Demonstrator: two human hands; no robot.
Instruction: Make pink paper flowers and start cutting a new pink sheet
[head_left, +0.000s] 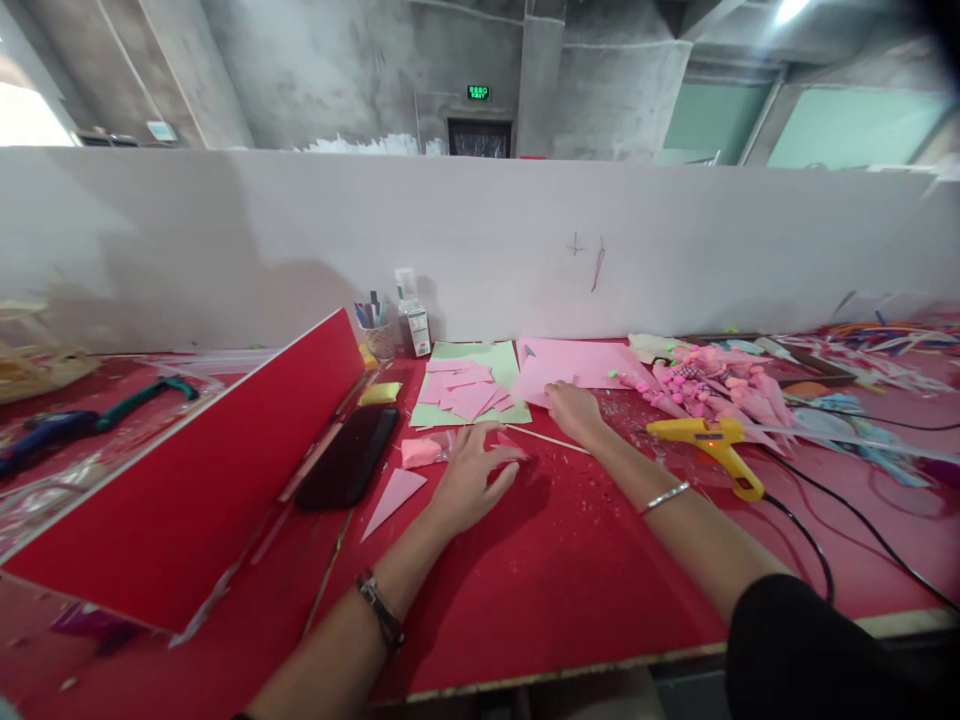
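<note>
My left hand lies on the red table with its fingers stretched out over a small pink paper piece and a thin wooden stick. My right hand reaches further back, palm down, touching the edge of a large pink paper sheet; its fingertips are hidden. A pile of cut pink paper pieces sits on a light green sheet just left of it. A pink paper triangle and a pink folded piece lie by my left hand.
A yellow glue gun with a black cord lies at the right, behind it a heap of pink paper flowers. A black pouch, red divider board, pen cup and glue bottle stand at the left. A white partition closes the back.
</note>
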